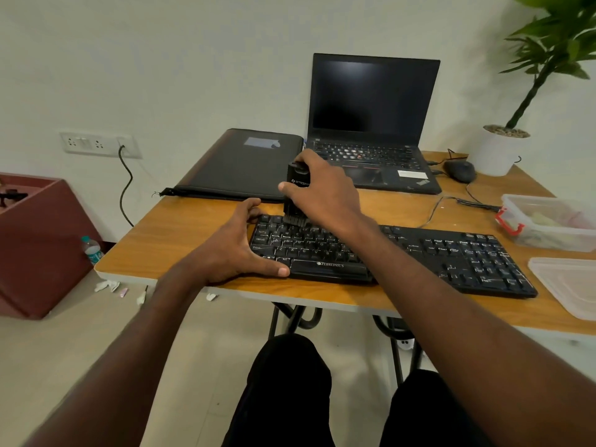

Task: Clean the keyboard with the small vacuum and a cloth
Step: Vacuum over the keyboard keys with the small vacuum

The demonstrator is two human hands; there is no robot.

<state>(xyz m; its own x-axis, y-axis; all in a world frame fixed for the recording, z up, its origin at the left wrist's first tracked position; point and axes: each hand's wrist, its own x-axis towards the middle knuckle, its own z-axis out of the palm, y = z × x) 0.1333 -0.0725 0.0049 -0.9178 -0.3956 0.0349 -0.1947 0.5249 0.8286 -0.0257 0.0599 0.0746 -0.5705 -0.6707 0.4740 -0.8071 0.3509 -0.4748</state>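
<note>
Under the right hand [324, 191], fingers wrapped round the vacuum [296, 188], bristles could pop a keycap if pressed hard, while the left hand's [240, 245] spread fingers brace the keyboard [451, 253].

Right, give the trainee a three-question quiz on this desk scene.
1. True or false: the right hand grips the small black handheld vacuum upright.
2. Where does its brush touch the black wired keyboard? A) top-left rows B) number pad C) space bar
3. What does the left hand do?

Key: 1 true. 2 A. 3 It braces the keyboard's left end, thumb at the front edge, fingers at the back.
</note>
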